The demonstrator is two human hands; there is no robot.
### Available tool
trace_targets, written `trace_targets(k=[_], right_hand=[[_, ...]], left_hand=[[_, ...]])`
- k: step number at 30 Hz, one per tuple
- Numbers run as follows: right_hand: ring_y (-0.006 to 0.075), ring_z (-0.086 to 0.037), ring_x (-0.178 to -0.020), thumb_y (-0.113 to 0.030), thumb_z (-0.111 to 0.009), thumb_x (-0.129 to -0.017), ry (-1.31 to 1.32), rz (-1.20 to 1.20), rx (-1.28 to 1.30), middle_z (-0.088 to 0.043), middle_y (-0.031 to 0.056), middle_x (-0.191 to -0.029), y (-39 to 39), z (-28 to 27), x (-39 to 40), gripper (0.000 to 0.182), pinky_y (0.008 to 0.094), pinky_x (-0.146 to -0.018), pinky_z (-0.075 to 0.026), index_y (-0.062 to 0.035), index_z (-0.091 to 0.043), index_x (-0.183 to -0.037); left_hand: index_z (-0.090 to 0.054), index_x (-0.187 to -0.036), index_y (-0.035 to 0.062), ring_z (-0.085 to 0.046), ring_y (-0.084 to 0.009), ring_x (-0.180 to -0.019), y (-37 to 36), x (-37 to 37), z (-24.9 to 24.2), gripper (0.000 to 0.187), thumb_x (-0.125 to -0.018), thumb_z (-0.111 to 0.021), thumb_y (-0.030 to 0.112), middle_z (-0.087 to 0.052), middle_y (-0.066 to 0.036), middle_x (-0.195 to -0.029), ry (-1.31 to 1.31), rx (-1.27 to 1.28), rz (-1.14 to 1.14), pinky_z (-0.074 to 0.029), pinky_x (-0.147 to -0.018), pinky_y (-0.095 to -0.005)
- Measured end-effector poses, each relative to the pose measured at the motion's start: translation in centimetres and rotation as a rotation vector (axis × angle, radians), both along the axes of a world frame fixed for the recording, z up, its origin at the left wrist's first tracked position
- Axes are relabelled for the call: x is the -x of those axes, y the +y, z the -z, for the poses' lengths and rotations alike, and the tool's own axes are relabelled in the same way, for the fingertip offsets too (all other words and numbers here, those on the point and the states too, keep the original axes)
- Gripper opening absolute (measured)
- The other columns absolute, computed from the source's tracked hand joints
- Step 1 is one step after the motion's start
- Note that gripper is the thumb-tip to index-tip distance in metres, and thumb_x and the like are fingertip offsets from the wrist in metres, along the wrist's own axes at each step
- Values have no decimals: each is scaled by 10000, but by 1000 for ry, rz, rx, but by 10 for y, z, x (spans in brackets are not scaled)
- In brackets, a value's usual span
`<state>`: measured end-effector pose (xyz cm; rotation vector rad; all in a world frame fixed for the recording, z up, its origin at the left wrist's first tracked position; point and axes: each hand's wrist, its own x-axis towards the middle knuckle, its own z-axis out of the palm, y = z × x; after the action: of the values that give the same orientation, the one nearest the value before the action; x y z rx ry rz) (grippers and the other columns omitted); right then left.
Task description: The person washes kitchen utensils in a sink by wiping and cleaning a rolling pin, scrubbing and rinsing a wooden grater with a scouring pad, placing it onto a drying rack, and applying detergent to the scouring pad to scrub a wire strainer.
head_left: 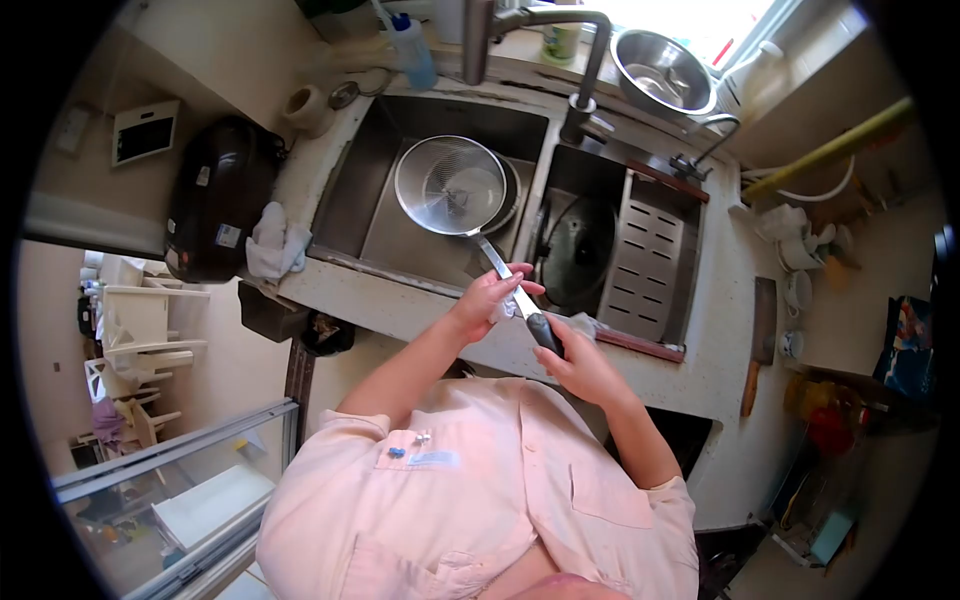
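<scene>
A round wire-mesh strainer [452, 185] is held out over the left sink basin, its metal shank running back toward me. My right hand [578, 362] is wrapped round the strainer's black handle [541, 333]. Farther up the shank, my left hand [488, 300] is closed round the metal with a crumpled white cloth [503, 309] against it; part of the cloth is hidden by the palm. Beneath the strainer, the rim of a round metal vessel [515, 190] shows in the basin [385, 235].
The right basin holds a dark round lid [578, 255] and a slotted steel drain tray [645, 260]. A faucet [578, 118] rises behind. A steel bowl [662, 72] stands at the back right. A cleaver [762, 335] lies on the right counter; a white rag [277, 243] rests at left.
</scene>
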<state>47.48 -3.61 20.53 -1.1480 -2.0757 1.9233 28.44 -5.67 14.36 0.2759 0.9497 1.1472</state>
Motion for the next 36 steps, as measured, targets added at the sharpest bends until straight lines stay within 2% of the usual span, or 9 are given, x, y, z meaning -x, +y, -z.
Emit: trace_targets(k=[2,5,13,19,22,28,31,35,36], right_hand=[[70,-482,-713,-183,-535,-850,33,-16,187,-485,10,-813,1,-2,47,570,226,-645,-416,-43,-272,-1336],[75,-484,-732,-205,-537,-859,142,150,256,-494,16,-829,-2,2,122,592,223,-653,-414,-42,-249,-1350],[254,-599,-829,-252,-524,-849,-109,188,-203,-607,186,-929,16,55,223,408,334,-729,-454,17,-488,-1154],[203,-521,-1000,-248,-465,-874,-169,469,192,-558,111,-1127,110,230,240,416,280,-836,-401,-6,-464,-1213],[310,-399,-1175,-266,-405,-852,-185,542,367,-420,177,-1284,152,254,265,468,448,-915,-341,-13,-407,-1246],[331,-511,-1015,-215,-421,-874,-270,1223,-352,-565,138,-1099,179,376,297,306,382,-872,-390,-4,-546,-1056],[246,-575,-907,-217,-451,-871,962,1370,1078,-612,114,-977,171,352,322,265,357,-788,-449,-19,-591,-979],[232,-586,-873,-254,-452,-884,382,891,648,-621,105,-985,158,258,330,287,340,-785,-449,-34,-585,-1010],[236,-584,-876,-237,-438,-890,235,880,159,-619,99,-974,158,309,326,285,330,-781,-442,-27,-566,-1034]], left_hand=[[-445,-1161,41,-578,-127,-755,2,30,0,305,-895,-469,188,-607,-98,-908,21,9,-66,-473,-682,-260],[-445,-1148,22,-560,-120,-719,11,87,21,299,-887,-471,165,-582,-63,-814,39,33,-43,-469,-660,-258],[-549,-1023,-10,-475,-85,-573,30,213,53,220,-870,-475,129,-525,-20,-669,162,199,190,-398,-522,-207],[-543,-1039,-17,-428,-55,-500,33,257,77,249,-869,-460,144,-512,-2,-577,387,302,313,-322,-451,-205],[-527,-1057,-18,-438,-58,-500,34,275,86,259,-869,-447,140,-511,-3,-580,483,286,324,-332,-458,-203],[-511,-1075,-21,-456,-69,-506,26,285,75,269,-867,-419,123,-502,2,-574,661,287,395,-356,-481,-213],[-505,-1093,-21,-452,-69,-503,25,284,84,282,-868,-416,123,-496,2,-571,666,298,398,-353,-484,-214],[-504,-1116,-7,-441,-64,-499,24,291,97,283,-880,-422,128,-479,14,-564,570,268,377,-347,-488,-212],[-505,-1114,-5,-439,-63,-499,24,293,100,280,-882,-424,128,-477,15,-564,588,252,381,-346,-486,-211]])
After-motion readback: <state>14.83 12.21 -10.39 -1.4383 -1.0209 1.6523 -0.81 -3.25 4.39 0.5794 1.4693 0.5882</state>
